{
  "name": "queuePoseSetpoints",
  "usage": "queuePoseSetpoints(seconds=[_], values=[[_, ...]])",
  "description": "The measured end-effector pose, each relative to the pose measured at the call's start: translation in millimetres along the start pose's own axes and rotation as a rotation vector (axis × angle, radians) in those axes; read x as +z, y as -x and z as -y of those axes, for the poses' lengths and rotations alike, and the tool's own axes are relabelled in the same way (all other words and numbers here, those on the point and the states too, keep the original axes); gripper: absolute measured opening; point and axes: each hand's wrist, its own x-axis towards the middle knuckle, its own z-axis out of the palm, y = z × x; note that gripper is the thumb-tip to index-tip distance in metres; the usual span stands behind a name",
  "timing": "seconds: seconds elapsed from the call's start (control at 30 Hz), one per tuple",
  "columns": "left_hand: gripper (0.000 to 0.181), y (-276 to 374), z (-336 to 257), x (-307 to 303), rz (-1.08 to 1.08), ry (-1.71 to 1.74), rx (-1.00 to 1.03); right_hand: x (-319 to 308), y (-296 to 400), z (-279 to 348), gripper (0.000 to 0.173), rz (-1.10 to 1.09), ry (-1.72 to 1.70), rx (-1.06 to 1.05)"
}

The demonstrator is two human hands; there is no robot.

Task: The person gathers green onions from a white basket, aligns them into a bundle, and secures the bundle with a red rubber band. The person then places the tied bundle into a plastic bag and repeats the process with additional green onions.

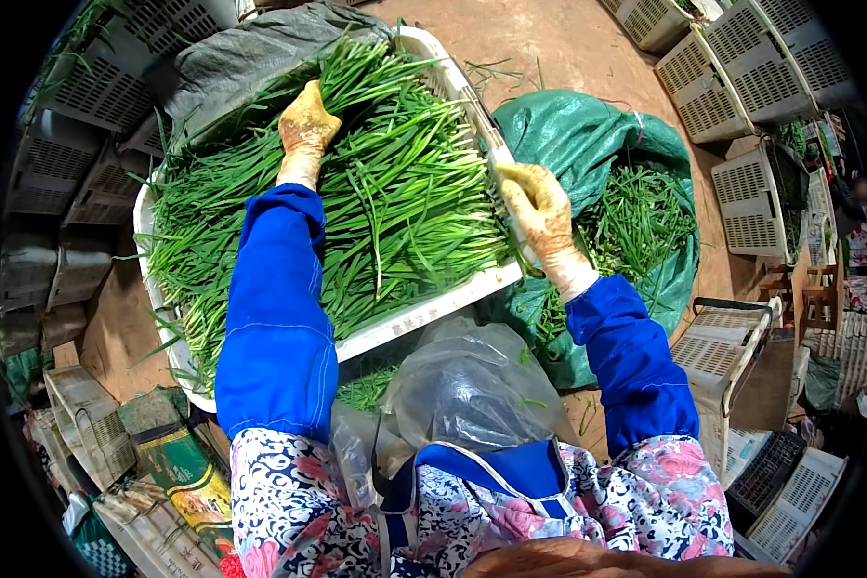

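Observation:
A white plastic crate [433,307] before me holds a deep layer of green garlic chives [404,195], their pale stem ends mostly towards the right side. My left hand [308,126], in a soiled yellowish glove, is closed at the leaf side of an upper bunch of chives [365,76] near the far end. Its fingertips are hidden from me. On the crate's right rim rests my right hand [542,206], gloved alike, with thumb and fingers bent around the edge. A grey sheet [260,68] is folded back over the crate's far left side.
A green woven sack [549,130] right of the crate holds loose leaves and trimmings [632,217]. Clear plastic sheeting [469,383] covers my lap. Slotted crates [751,202] stand at right, and more crates [101,94] are stacked at left. Part of a person [860,231] shows far right.

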Motion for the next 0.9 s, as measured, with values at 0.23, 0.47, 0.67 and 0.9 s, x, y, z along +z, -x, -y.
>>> queuePoseSetpoints(seconds=[0.23,0.47,0.67,0.9], values=[[0.054,3.7,9.4,-19.5,-0.165,0.055,-0.081,4.5,-93.3,30.3,0.031,0.065,0.091,-0.069],[0.066,18.0,25.5,-23.7,-0.276,0.214,-0.062,94.1,-176.2,39.7,0.087,0.412,0.001,-0.126],[0.071,17.3,21.9,-26.6,-0.251,0.262,-0.036,129.7,-207.4,60.0,0.047,0.139,-0.508,-0.205],[0.079,13.5,24.4,-50.7,-0.165,0.172,-0.112,61.6,-249.4,118.1,0.025,0.111,-1.015,-0.187]])
